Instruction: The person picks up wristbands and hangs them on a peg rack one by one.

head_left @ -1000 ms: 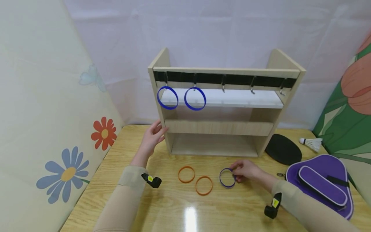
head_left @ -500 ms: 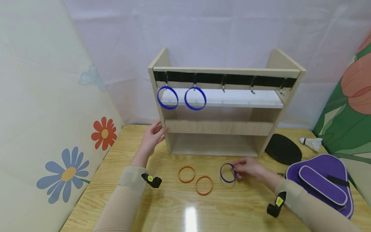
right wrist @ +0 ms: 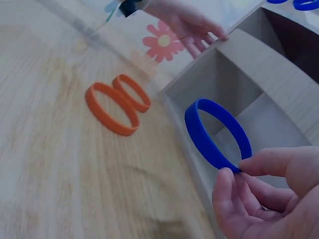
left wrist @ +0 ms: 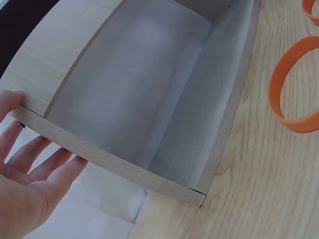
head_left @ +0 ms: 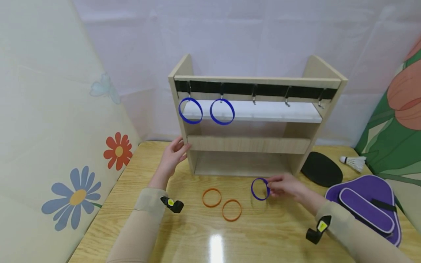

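My right hand (head_left: pixel 285 186) pinches a blue silicone wristband (right wrist: pixel 214 137) between thumb and fingertips, a little above the table in front of the shelf. My left hand (head_left: pixel 172 156) holds the left side panel of a small wooden shelf (head_left: pixel 248 144). In the left wrist view its thumb lies over the panel's front edge, with the fingers (left wrist: pixel 52 167) along the outer side. Two more blue wristbands (head_left: pixel 190 110) hang from the two leftmost hooks at the shelf's top. On the table, an orange wristband (head_left: pixel 212 197) lies beside another orange wristband (head_left: pixel 231 210).
Three further metal hooks (head_left: pixel 287 102) on the black strip carry nothing. Right of the shelf are a black paddle-shaped item (head_left: pixel 321 169), a shuttlecock (head_left: pixel 353 163) and a purple case (head_left: pixel 365 208). A floral backdrop (head_left: pixel 118 151) stands at the left.
The right hand has lifted the blue wristband off the table and moved it slightly toward the shelf. My left hand stays where it was.
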`<state>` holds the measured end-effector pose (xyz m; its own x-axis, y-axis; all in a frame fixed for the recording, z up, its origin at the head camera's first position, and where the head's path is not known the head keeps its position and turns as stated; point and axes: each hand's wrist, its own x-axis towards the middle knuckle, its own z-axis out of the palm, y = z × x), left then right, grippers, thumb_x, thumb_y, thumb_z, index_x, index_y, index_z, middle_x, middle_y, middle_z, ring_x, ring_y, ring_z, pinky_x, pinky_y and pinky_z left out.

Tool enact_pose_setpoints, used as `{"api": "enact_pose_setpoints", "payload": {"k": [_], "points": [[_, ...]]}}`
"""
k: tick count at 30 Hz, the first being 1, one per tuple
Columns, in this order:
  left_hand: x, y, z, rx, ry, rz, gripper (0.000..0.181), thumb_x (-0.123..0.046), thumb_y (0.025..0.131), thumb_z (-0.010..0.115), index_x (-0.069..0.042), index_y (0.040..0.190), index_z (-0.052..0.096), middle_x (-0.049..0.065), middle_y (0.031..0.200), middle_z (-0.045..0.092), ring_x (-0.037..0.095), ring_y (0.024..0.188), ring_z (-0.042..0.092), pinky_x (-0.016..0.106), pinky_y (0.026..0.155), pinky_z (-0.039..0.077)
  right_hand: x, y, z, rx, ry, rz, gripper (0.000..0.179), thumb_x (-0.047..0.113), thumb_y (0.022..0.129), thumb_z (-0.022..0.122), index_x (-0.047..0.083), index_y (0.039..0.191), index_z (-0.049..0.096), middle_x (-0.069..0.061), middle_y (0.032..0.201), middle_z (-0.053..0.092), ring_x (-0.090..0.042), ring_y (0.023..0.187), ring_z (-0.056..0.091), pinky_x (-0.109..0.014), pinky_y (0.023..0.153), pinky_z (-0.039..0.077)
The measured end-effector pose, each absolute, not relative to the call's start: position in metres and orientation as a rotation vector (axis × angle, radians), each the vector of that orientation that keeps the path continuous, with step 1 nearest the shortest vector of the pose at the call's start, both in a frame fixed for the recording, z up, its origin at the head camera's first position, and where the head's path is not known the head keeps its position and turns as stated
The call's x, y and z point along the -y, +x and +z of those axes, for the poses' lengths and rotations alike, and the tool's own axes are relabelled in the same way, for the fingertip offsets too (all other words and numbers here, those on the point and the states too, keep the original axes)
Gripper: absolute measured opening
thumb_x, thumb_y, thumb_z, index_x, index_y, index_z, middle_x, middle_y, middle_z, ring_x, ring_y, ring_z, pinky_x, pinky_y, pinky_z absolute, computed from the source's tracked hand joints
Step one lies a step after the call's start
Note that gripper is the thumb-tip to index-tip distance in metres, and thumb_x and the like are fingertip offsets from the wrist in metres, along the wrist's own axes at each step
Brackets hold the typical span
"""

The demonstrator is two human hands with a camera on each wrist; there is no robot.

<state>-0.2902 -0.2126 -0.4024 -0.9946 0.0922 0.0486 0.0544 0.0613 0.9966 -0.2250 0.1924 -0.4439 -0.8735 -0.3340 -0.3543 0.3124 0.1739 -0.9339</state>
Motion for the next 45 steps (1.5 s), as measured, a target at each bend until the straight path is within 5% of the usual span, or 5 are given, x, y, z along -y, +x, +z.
{"api": "enact_pose_setpoints", "payload": {"k": [14, 22, 28, 45], "points": [[0.212, -0.290, -0.402, -2.264, 0.147, 2.131, 0.057, -0.019, 0.101, 0.057, -0.014, 0.154, 0.035, 0.017, 0.156, 0.040, 0.032, 0.140, 0.042, 0.052, 0.113, 0.037, -0.204, -0.225, -0.409, -1.902, -0.053, -1.832, 0.043, 0.001, 0.097, 0.055, -0.017, 0.134, 0.045, -0.001, 0.080, 0.069, -0.010, 0.075, 0.067, -0.024, 0.073, 0.058], [0.211, -0.290, -0.400, -2.262, 0.149, 2.118, 0.059, -0.021, 0.101, 0.058, -0.016, 0.155, 0.034, 0.016, 0.157, 0.038, 0.032, 0.141, 0.041, 0.052, 0.113, 0.036, -0.215, -0.229, -0.389, -1.843, -0.086, -1.952, 0.018, -0.003, 0.096, 0.054, -0.001, 0.113, 0.060, 0.001, 0.080, 0.070, -0.010, 0.074, 0.068, -0.023, 0.071, 0.058], [0.211, -0.291, -0.401, -2.261, 0.137, 2.125, 0.058, -0.019, 0.101, 0.057, -0.014, 0.154, 0.034, 0.016, 0.156, 0.039, 0.032, 0.140, 0.042, 0.051, 0.113, 0.037, -0.218, -0.231, -0.370, -1.750, -0.076, -2.042, 0.020, -0.004, 0.097, 0.053, 0.012, 0.097, 0.066, -0.002, 0.081, 0.069, -0.011, 0.073, 0.068, -0.022, 0.070, 0.057], [0.211, -0.290, -0.401, -2.265, 0.144, 2.122, 0.058, -0.018, 0.101, 0.056, -0.014, 0.154, 0.034, 0.017, 0.155, 0.040, 0.032, 0.139, 0.043, 0.051, 0.113, 0.037, -0.216, -0.227, -0.339, -1.580, -0.137, -2.202, 0.019, -0.010, 0.096, 0.053, 0.004, 0.104, 0.063, -0.008, 0.088, 0.070, -0.017, 0.080, 0.072, -0.025, 0.078, 0.059]]}}
